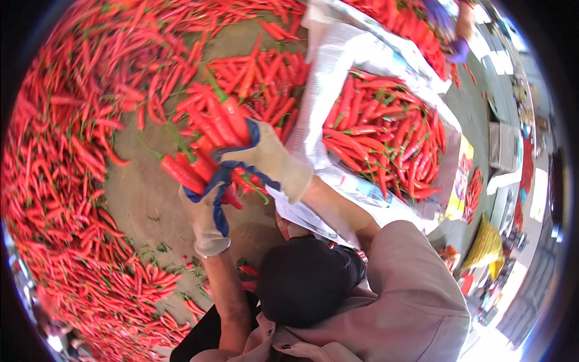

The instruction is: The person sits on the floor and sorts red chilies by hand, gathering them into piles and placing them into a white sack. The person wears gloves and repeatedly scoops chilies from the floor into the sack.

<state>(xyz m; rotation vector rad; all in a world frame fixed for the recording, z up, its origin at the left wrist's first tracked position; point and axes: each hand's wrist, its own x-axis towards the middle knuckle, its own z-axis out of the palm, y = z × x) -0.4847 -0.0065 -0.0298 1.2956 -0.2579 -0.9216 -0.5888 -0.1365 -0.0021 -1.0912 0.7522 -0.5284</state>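
Both my hands wear light gloves with blue palms. My left hand (206,212) is closed around several red chili peppers (182,173) whose green stems point up and left. Touching it at the fingertips, my right hand (267,156) grips another bunch of red chili peppers (217,120). Just beyond my hands lies a pile of red chili peppers (271,77) on the floor. To the right, an open container lined with newspaper (316,108) holds many red chili peppers (389,135), loosely layered with their stems at various angles.
A large heap of chili peppers (77,181) curves around the left side of the concrete floor (140,194). At the upper right, a co-worker's purple-gloved hand (457,50) is beside another paper-lined load of peppers (416,31). A yellow sack (484,246) stands at the right.
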